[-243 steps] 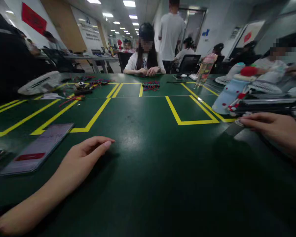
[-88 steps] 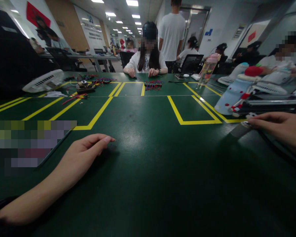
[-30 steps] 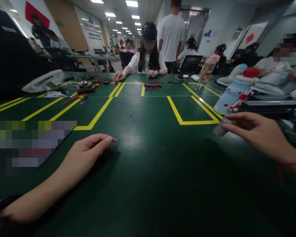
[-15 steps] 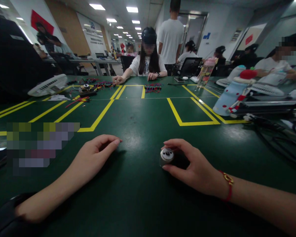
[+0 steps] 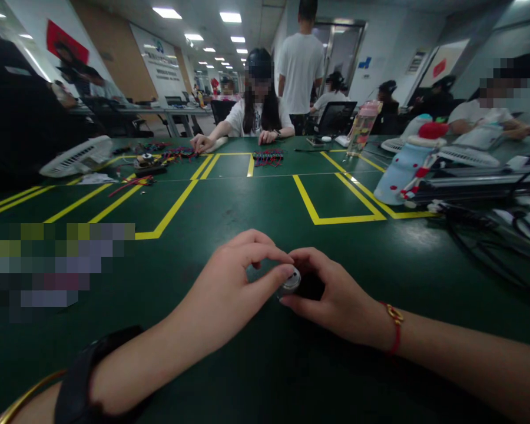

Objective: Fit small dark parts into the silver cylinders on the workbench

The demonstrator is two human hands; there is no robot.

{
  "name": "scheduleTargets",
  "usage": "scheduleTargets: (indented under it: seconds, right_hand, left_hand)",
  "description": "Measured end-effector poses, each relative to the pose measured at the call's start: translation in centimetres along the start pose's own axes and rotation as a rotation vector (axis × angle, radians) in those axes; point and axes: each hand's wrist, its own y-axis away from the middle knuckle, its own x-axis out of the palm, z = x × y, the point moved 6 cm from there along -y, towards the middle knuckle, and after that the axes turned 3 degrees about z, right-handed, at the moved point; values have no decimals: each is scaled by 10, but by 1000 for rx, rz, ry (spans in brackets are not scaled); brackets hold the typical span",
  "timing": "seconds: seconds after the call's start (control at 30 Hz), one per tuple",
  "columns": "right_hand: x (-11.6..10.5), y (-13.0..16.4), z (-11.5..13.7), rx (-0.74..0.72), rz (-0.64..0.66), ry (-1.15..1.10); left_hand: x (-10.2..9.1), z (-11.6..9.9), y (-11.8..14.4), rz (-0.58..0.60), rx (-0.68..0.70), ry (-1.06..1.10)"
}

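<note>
A small silver motor (image 5: 290, 286), round and upright, is on the green table (image 5: 247, 203) in front of me. My right hand (image 5: 342, 297) grips its sides between thumb and fingers. Over the motor's top, my left hand (image 5: 234, 282) has its thumb and index finger pinched together, with the tips at the top face. Whatever those fingertips hold, if anything, is too small or covered to make out. They hide part of the motor's top.
Yellow tape lines (image 5: 348, 221) mark the table. Tangled black cables (image 5: 468, 235) and a blue bottle (image 5: 397, 174) lie to the right. Red wires (image 5: 130, 185) and a white fan (image 5: 77, 156) are at the left. A co-worker (image 5: 258, 118) sits opposite, hands on wired parts.
My left hand has moved right, from bare table to the motor's top, still pinched. My right hand keeps its grip on the motor. The view has shifted slightly.
</note>
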Motion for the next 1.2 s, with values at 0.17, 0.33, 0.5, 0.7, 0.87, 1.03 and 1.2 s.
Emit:
scheduleTargets:
  seconds: [0.17,0.33,0.5,0.7,0.87,1.03,1.2]
  right_hand:
    - [-1,-1,3,4,8,24]
    - [-5,0,7,-5,-32,119]
    - [-6,0,8,-17,-50,146]
    - [-8,-1,11,10,-62,156]
    - [-62,3,0,146,-256,195]
    - [-157,33,-47,414,-554,531]
    - [-206,61,-92,588,-637,718]
  left_hand:
    - [-1,0,2,-25,-15,30]
    - [-12,12,5,-107,-71,35]
    - [17,44,13,100,-138,24]
    - [22,48,13,134,-103,-23]
    - [-31,73,26,-4,-298,-28]
    - [-74,127,53,-199,-567,15]
    - [-75,152,61,-292,-584,132]
